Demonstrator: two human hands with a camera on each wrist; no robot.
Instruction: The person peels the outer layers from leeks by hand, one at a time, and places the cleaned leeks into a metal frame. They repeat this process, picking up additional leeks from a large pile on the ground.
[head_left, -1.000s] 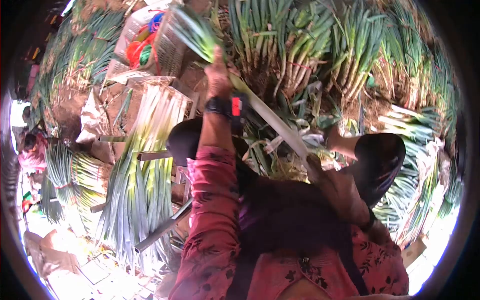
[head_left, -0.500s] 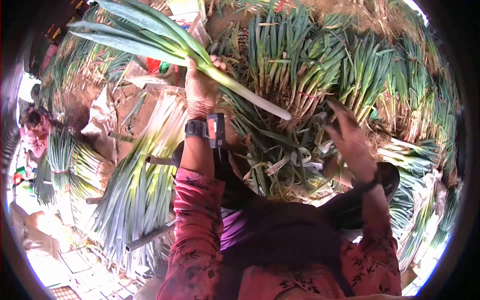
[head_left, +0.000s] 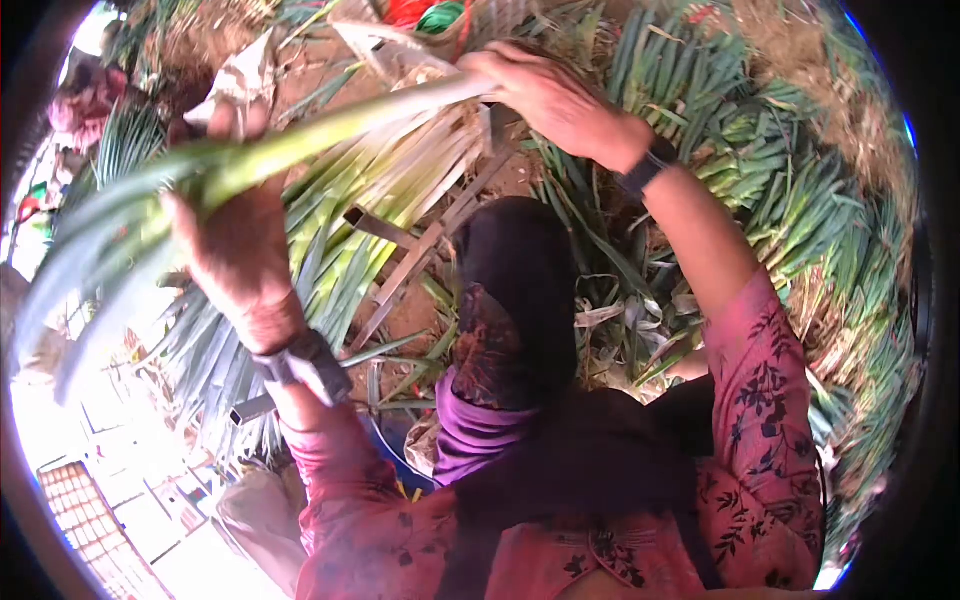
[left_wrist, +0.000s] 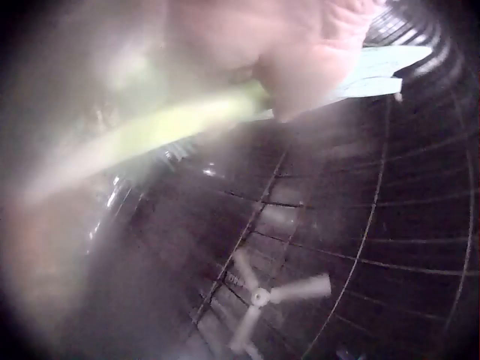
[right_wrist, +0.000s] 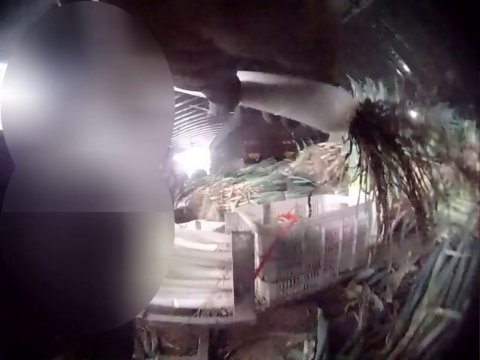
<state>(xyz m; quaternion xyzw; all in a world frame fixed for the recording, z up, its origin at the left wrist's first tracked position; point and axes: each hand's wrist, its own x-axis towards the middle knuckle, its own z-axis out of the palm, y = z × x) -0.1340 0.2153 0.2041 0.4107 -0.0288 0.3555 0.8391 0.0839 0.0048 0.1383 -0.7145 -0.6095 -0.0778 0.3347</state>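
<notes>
On the metal frame [head_left: 380, 225], many leeks [head_left: 425, 165] had been laid. One leek [head_left: 370, 112] was held unplaced — grasped by the fingers of the left hand [head_left: 240, 240] and right hand [head_left: 565, 105].

purple cloth [head_left: 484, 432]: matt | crate [right_wrist: 322, 244]: pale plastic, slotted

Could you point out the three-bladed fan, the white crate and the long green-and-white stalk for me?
Three-bladed fan [left_wrist: 260, 297]: left wrist view, on its central hub.
White crate [right_wrist: 311, 256]: right wrist view, on its slotted side wall.
Long green-and-white stalk [head_left: 382, 112]: head view, on its pale lower part.
</notes>
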